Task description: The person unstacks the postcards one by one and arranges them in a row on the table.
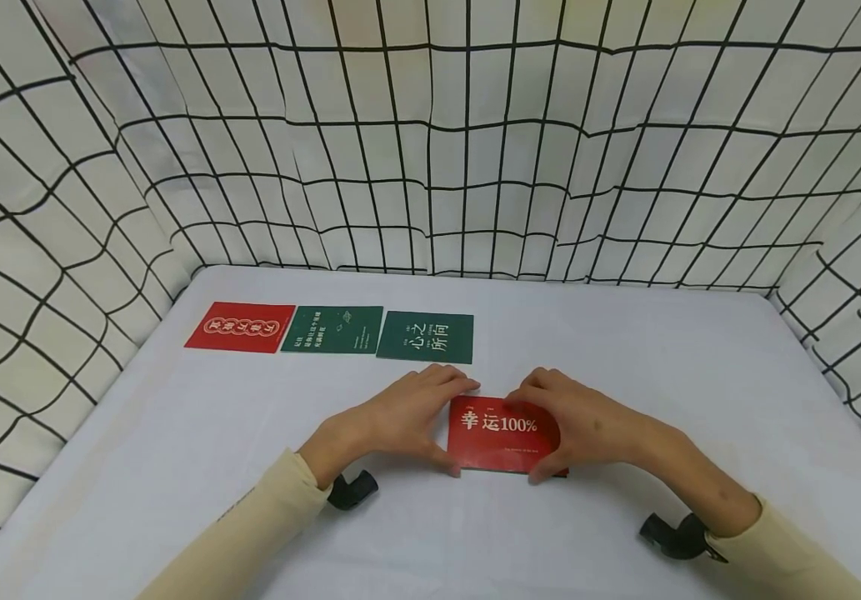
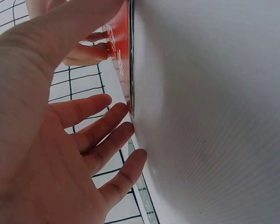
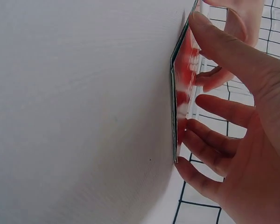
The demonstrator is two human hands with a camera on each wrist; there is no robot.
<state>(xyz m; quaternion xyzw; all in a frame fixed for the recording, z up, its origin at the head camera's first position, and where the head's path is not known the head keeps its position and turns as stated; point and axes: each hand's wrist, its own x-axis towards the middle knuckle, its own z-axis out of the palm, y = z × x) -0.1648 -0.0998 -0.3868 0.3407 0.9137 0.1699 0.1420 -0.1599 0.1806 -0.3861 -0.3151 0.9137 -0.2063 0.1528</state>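
A small stack of cards (image 1: 490,446) lies on the white table in front of me, its top card red with white lettering. Dark green edges show beneath the red one in both wrist views. My left hand (image 1: 418,417) holds the left end, thumb at the near corner and fingertips by the far corner. At the right end, my right hand (image 1: 580,421) grips the stack between a thumb on the near edge and fingers over the far edge. The stack (image 3: 181,88) looks bent near the right thumb.
Behind the hands, a red card (image 1: 242,327), a green card (image 1: 336,331) and another green card (image 1: 430,337) lie in a row toward the left. The white tablecloth (image 1: 663,350) stretches out to a black grid net (image 1: 468,125) over white cloth.
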